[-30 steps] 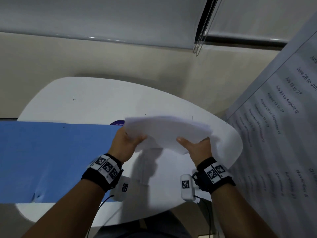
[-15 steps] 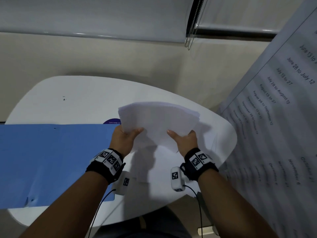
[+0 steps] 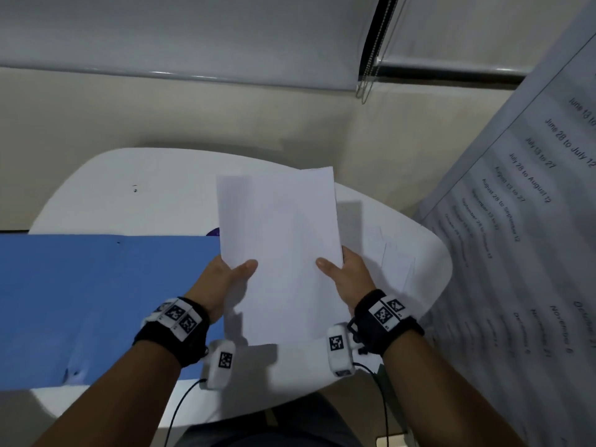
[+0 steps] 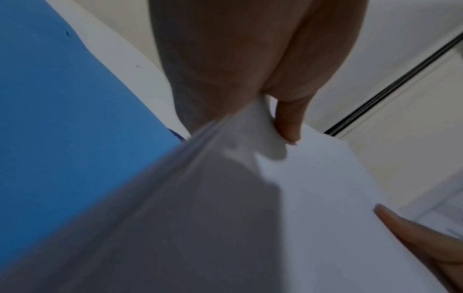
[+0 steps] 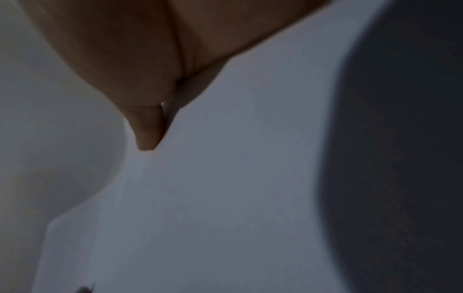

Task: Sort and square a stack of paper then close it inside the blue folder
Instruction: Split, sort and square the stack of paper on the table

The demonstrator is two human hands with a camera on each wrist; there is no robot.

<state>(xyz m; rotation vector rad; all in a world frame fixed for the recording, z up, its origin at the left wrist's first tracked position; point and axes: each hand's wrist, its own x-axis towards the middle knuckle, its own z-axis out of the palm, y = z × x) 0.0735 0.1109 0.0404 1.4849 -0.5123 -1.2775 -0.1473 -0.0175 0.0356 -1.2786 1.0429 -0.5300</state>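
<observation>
A white paper stack (image 3: pixel 280 246) stands upright above the white table (image 3: pixel 135 195), its lower edge near the tabletop. My left hand (image 3: pixel 225 275) grips its left edge, thumb on the front face. My right hand (image 3: pixel 345 275) grips the right edge the same way. The open blue folder (image 3: pixel 96 301) lies flat on the table to the left of the stack. In the left wrist view the left hand's thumb (image 4: pixel 288 123) presses the paper stack (image 4: pixel 325 188), with the blue folder (image 4: pixel 62 119) below. The right wrist view shows a thumb tip (image 5: pixel 148 136) on the paper stack (image 5: pixel 213 198).
A large printed sheet with dates (image 3: pixel 532 237) hangs at the right, close to the table's right edge. A beige wall (image 3: pixel 193 117) and a window blind with a bead chain (image 3: pixel 367 75) are behind the table. A purple sticker (image 3: pixel 214 233) peeks out beside the folder.
The stack was held bent and nearly flat over the table; now both hands have turned it upright and straight, with its lower edge near the tabletop.
</observation>
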